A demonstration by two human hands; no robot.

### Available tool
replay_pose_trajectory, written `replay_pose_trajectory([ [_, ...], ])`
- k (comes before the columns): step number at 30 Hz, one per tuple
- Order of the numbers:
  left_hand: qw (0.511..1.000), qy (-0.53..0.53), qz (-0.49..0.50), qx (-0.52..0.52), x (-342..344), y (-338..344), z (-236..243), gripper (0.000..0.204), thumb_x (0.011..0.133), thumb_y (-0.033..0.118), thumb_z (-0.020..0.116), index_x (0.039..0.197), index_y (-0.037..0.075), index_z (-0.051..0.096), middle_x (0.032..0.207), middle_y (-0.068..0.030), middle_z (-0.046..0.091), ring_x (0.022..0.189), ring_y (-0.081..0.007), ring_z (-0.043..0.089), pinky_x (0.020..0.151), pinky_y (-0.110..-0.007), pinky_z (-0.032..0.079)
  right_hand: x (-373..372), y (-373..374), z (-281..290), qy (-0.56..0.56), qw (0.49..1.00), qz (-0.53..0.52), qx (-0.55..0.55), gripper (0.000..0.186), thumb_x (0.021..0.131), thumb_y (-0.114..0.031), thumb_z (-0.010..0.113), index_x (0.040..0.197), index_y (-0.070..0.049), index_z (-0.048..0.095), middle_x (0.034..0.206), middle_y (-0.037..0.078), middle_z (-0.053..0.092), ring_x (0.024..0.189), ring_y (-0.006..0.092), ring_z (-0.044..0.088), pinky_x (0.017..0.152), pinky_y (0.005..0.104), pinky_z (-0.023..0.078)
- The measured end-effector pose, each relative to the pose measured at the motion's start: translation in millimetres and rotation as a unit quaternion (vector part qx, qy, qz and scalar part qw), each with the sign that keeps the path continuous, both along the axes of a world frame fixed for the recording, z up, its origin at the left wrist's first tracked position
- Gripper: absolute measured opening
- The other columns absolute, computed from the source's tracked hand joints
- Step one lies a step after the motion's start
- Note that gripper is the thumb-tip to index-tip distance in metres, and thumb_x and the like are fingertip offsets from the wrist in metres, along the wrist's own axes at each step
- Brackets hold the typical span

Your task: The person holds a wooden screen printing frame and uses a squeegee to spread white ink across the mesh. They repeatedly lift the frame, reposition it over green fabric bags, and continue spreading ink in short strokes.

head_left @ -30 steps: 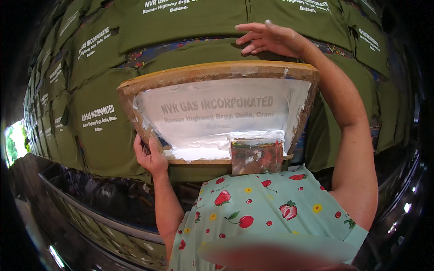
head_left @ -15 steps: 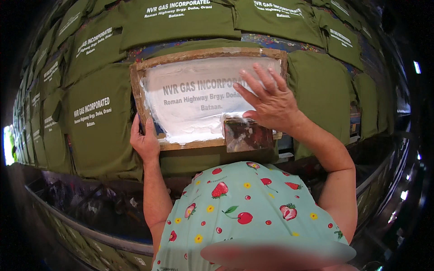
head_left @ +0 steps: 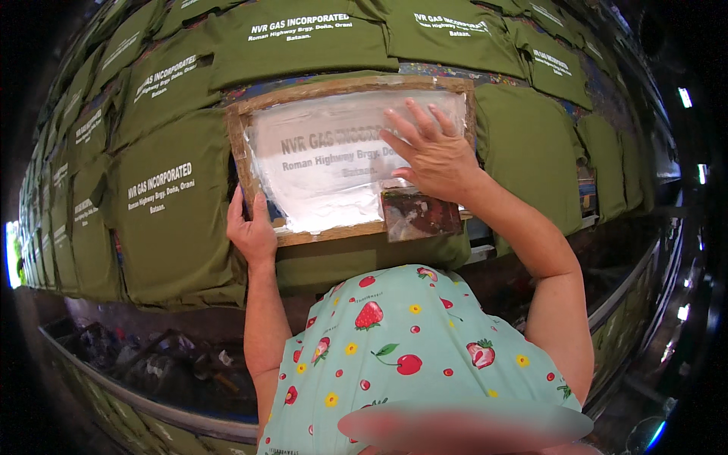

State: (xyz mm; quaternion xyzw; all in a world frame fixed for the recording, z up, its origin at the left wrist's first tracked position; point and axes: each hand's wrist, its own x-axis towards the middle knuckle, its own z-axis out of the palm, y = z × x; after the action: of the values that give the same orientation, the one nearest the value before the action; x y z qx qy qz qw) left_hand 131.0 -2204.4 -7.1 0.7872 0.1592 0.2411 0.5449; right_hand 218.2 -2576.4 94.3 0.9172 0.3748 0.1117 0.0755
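At the near left corner of the wooden frame [head_left: 326, 233], your left hand [head_left: 254, 231] had its grasp, thumb laid on the face of the wood and fingers against the outer side. That hold looked meant to steady the frame over the green shirt [head_left: 356, 259], whose near edge showed just to the right of your grip, below the rail; whether the wood lay fully flat on the cloth, you could not tell. Off to the right of that grip, your right hand [head_left: 440, 163] was spread palm-down over the mesh [head_left: 303, 193], clasping nothing visible; contact with the mesh was unclear. Between the two hands but nearer the right, a dark, stained flat block [head_left: 421, 216] leaned across the near rail, probably parked there to stay within reach. White paste [head_left: 322, 218] lay thickest along the near inner edge, right beside your grip, perhaps gathered there as a supply.

As for writing, the mesh bore three lines of grey lettering, their right end hidden by your fingers. Left of your grip, a printed shirt [head_left: 163, 235] carried three white lines in a similar layout, as did another printed shirt [head_left: 303, 57] beyond the frame.
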Motion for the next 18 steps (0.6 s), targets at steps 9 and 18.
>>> replay_pose_trajectory([
  [9,0.999,0.000,-0.007,-0.046,1.3,1.6,-4.6,0.045,0.102,0.007,0.078,0.142,-0.010,0.068,0.134,-0.0188,0.075,0.120,-0.0254,0.070,0.108,-0.037,0.054,-11.0,-8.7,8.9,0.003,1.000,-0.014,0.001,0.065,0.095,-0.048,0.078,0.150,-0.014,0.067,0.168,0.009,0.046,0.162,0.0343,0.034,0.133,0.0546,0.021],
  [18,1.000,-0.004,-0.004,-0.016,-0.6,-2.4,3.0,0.044,0.103,0.004,0.075,0.144,-0.011,0.066,0.130,-0.0165,0.074,0.116,-0.0233,0.070,0.103,-0.036,0.055,3.8,12.2,-7.7,0.025,0.999,-0.021,0.010,0.068,0.096,-0.049,0.076,0.153,-0.014,0.064,0.170,0.010,0.044,0.163,0.0342,0.031,0.133,0.0544,0.021],
])
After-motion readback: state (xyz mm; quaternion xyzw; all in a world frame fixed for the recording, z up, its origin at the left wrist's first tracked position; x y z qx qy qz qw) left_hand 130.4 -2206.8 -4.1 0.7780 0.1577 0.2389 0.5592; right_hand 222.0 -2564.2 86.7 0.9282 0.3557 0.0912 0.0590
